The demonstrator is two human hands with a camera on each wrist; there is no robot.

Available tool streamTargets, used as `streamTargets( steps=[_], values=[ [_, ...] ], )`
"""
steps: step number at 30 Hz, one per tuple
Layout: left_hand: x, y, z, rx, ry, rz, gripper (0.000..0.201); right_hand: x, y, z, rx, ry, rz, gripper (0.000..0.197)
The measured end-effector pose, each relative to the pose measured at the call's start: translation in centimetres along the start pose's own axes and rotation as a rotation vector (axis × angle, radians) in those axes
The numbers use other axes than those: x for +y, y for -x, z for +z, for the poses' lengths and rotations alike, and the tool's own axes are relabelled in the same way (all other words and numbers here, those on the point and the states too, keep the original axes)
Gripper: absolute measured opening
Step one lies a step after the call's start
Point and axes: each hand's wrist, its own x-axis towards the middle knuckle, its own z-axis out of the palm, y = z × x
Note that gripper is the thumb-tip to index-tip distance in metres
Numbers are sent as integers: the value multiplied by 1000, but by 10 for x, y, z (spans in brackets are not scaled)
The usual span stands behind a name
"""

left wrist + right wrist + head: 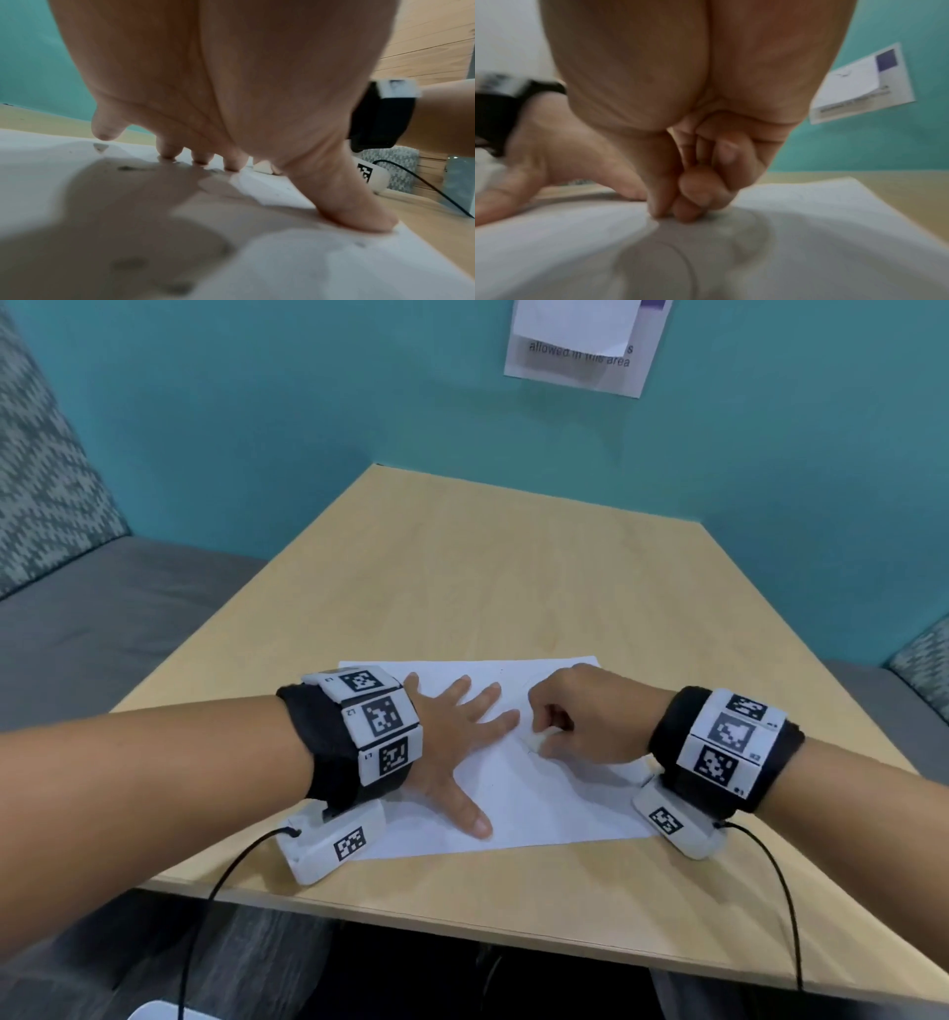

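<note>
A white sheet of paper (539, 793) lies near the front edge of the wooden table (488, 588). My left hand (457, 737) lies flat on the sheet's left half, fingers spread and straight, thumb pressing near the front edge (359, 213). My right hand (580, 716) is curled over the middle of the sheet and pinches a small white eraser (539, 741) against the paper. The eraser (262, 167) shows past my left fingers in the left wrist view. In the right wrist view the pinching fingers (680, 205) hide it. Faint pencil curves (680, 255) mark the sheet.
A teal wall stands behind the table with a paper notice (585, 346) pinned to it. Grey upholstered benches (102, 634) flank the table at left and right. Black cables (226, 875) run from both wrist units over the table's front edge.
</note>
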Motion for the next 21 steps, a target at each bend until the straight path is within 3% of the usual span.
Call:
streamTargets(
  steps=[2,4,6,10,14,18,21],
  values=[
    [0,-1,-1,-3,14,2,123,-4,2,2,-9,4,-11,5],
    [-1,-1,-1,-8,28,22,123,-22,10,9,-66,-19,-115,26],
    [-1,-1,-1,-14,23,25,123,-22,10,9,-83,-16,-121,35],
    [1,1,-2,-15,4,4,124,6,1,1,15,20,16,6],
    [-1,0,-2,-6,16,28,123,-12,8,10,-67,-20,-100,10],
    [-1,1,-2,-26,14,6,124,12,-1,2,0,3,16,6],
    [0,-2,-5,-26,1,6,124,15,-2,6,9,14,12,2]
  ],
)
